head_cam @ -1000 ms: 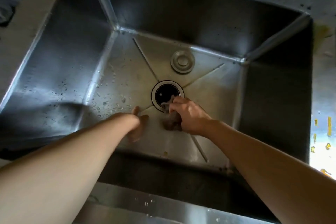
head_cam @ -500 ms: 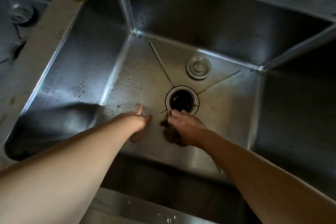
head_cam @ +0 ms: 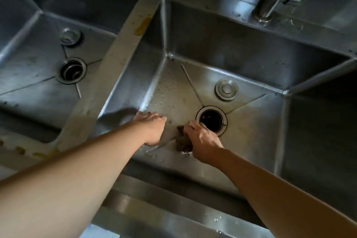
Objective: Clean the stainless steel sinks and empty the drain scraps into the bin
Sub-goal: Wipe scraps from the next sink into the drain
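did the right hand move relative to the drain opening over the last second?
Barely. The right hand stays at the near-left rim of the drain opening, gripping the dark scrubber; most of the apparent shift is camera motion.

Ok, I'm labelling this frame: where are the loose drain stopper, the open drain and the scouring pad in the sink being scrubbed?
drain stopper (head_cam: 226, 89): head view, centre of its round top.
open drain (head_cam: 211, 119): head view, dark opening inside the ring.
scouring pad (head_cam: 182, 144): head view, brown part showing left of the right hand.

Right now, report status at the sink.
Left hand open, flat on sink floor. Right hand gripping brown scrubber beside open drain. Stopper lies behind drain.
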A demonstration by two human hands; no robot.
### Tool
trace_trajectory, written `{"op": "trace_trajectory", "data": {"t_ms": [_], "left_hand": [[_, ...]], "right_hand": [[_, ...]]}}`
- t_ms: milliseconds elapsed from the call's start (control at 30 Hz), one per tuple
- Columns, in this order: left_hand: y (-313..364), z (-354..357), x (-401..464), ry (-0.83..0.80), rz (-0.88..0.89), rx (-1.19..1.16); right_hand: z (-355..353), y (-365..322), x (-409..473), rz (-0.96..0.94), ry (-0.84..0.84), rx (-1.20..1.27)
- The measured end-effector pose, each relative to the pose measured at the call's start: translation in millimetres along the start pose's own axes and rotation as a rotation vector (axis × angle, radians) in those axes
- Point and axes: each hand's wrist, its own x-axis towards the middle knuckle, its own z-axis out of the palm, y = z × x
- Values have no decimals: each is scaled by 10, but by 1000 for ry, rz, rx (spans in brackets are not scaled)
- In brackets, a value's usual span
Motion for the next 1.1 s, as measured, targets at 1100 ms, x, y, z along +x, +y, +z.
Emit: {"op": "trace_trajectory", "data": {"t_ms": [1100], "left_hand": [[-802, -386, -267, 863, 40, 209]], "right_hand": [[486, -386, 703, 19, -110, -81]]}}
